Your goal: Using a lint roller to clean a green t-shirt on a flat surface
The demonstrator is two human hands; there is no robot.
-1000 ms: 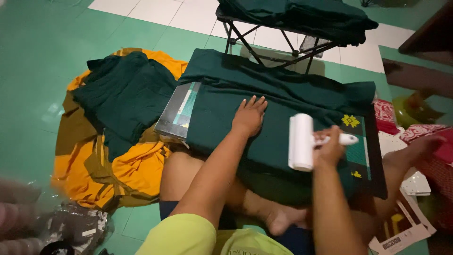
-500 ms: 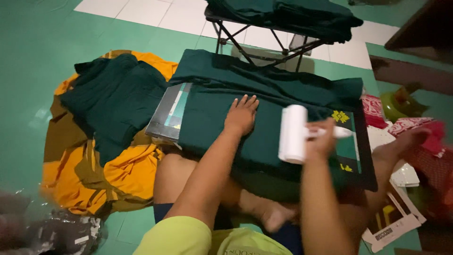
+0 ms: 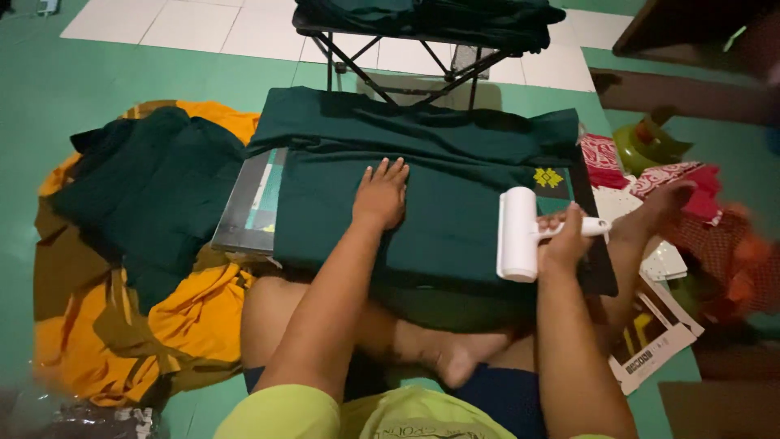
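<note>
Left of the green garment: heaped green and orange cloth on the floor. On its middle: left hand, fingers spread flat. Toward its right edge: white lint roller, long axis near-to-far, handle pointing right, gripped in right hand.
</note>
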